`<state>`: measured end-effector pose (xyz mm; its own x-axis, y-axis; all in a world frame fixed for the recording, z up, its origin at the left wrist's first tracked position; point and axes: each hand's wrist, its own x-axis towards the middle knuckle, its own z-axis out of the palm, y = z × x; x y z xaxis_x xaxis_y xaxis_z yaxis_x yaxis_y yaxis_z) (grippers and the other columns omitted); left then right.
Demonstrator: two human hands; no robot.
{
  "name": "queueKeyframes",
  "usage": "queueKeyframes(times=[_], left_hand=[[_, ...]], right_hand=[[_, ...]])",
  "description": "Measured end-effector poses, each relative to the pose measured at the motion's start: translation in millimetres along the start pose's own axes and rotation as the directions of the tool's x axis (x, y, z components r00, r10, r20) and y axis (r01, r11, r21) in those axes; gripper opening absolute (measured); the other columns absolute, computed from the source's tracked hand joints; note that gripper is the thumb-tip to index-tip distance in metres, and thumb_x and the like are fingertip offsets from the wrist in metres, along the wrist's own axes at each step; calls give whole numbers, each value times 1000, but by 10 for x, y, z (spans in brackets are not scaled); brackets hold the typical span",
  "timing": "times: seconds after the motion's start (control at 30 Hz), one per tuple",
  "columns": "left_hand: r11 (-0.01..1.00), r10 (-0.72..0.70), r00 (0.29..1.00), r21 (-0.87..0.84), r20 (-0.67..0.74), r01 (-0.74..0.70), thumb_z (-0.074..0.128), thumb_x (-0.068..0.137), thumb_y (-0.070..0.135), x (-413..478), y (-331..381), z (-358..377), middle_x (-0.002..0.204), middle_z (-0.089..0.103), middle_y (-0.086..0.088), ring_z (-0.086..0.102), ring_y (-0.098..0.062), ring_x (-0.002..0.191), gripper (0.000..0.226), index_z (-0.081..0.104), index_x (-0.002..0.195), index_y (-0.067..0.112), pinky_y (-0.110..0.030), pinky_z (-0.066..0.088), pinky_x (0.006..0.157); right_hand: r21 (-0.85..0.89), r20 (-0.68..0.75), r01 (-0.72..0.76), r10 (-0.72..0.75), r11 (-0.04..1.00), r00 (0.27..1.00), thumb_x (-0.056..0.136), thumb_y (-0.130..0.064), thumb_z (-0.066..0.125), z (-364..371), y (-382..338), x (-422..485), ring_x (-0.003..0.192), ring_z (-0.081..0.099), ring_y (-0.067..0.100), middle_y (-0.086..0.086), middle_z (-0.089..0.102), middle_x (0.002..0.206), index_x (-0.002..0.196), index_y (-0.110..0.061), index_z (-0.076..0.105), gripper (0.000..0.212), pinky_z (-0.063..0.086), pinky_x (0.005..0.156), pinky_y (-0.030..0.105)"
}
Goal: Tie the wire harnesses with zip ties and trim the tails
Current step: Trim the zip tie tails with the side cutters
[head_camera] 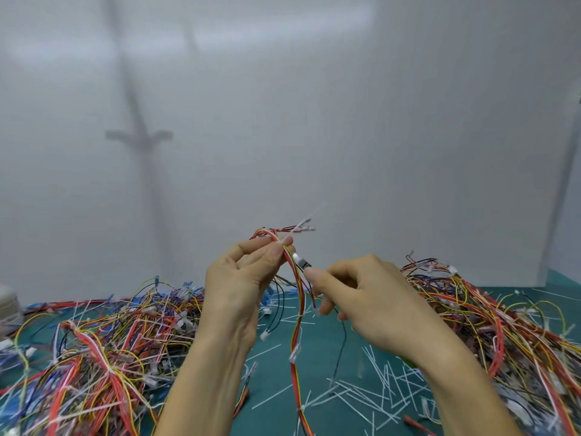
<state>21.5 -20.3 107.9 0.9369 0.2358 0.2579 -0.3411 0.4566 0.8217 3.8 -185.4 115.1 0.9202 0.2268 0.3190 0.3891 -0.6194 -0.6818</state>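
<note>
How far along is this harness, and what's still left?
Done: cut tails litter the mat. In hand: left hand pinches the harness, right hand holds a cutter at it; one tie tail sticks up untrimmed. Left: wire piles on both sides, tied or not I cannot tell.

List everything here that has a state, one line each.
Left hand: pinches the harness near its top.
Right hand: grips the cutter.
Harness: held up, hanging to the mat.
Zip tie tail: sticking up, apparently untrimmed.
Cutter: tip at the harness; jaws unclear.
Cut tails: scattered loose on the mat.
Left wire pile: tangled heap.
Right wire pile: tangled heap.
</note>
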Motion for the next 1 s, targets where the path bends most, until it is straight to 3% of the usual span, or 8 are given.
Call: queueKeyframes(times=[0.27,0.63,0.8,0.9,1.0], left_hand=[[992,46,998,119,31,-50,76,68,8,-34,-21,40,88,77,-10,75,-18,82,33,63,98,3,-17,56,70],[947,86,995,305,48,-96,78,78,9,-27,0,-7,81,77,-6,74,-11,75,23,67,98,6,-15,52,68],[950,84,995,298,51,-96,78,78,7,-33,38,-16,81,77,-8,73,-11,73,21,67,96,5,-13,52,64],[971,70,997,230,20,-73,78,75,8,-32,93,-32,87,77,-12,73,-16,77,22,67,93,5,-21,58,68],[985,34,999,171,-30,-28,77,78,9,-34,151,-49,91,77,-9,75,-18,78,21,67,97,7,-25,60,63]], right_hand=[[-19,-144,39,-41,999,989,86,-68,41,53,-44,19,60,61,11,-10,68,64,65,-18,68,60,50,64,29],[-2,-151,59,-59,998,987,90,-63,46,61,-14,29,59,59,21,1,66,62,71,-15,71,56,54,59,39],[101,-117,16,-4,995,993,92,-57,52,101,-19,34,49,60,11,-1,67,56,68,-20,71,49,58,54,38],[282,-64,-29,49,959,997,93,-52,55,117,-25,42,46,60,14,2,66,55,69,-17,72,46,57,44,37],[489,-43,-67,101,870,994,92,-52,55,109,-31,67,50,59,17,7,68,60,75,-13,72,46,56,46,35]])
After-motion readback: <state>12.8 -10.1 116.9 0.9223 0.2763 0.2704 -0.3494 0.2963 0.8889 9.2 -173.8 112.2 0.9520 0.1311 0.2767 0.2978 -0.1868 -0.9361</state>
